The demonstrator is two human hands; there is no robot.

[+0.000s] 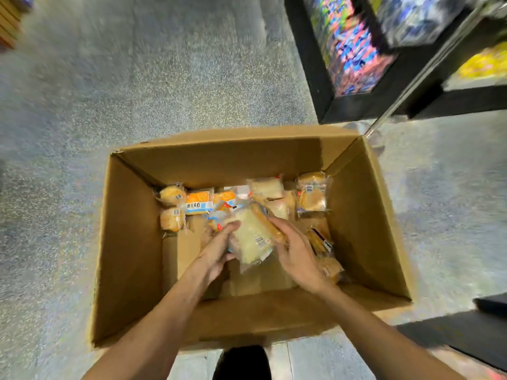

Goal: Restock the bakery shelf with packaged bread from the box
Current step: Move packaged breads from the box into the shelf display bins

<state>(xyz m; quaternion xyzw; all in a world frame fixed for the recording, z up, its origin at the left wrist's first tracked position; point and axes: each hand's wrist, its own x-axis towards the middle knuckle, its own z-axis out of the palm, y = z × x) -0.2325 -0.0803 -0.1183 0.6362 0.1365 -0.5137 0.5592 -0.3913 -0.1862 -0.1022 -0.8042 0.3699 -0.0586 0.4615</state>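
Observation:
An open cardboard box [129,242] stands on the floor below me, with several packaged breads lying along its far and right sides. Both my hands reach into it around one clear-wrapped pale bread packet [253,237]. My left hand [219,249] holds the packet's left edge with curled fingers. My right hand [295,249] grips its right side, fingers wrapped over the brown crust. An orange-and-blue labelled packet [199,205] lies at the back, and round buns [171,208] lie at the back left.
A black shelf unit [362,102] with colourful, blurred goods stands at the upper right, just past the box. Another dark shelf edge [466,333] sits at the lower right. Speckled grey floor [137,78] surrounds the box. My dark shoe [241,363] is near the front flap.

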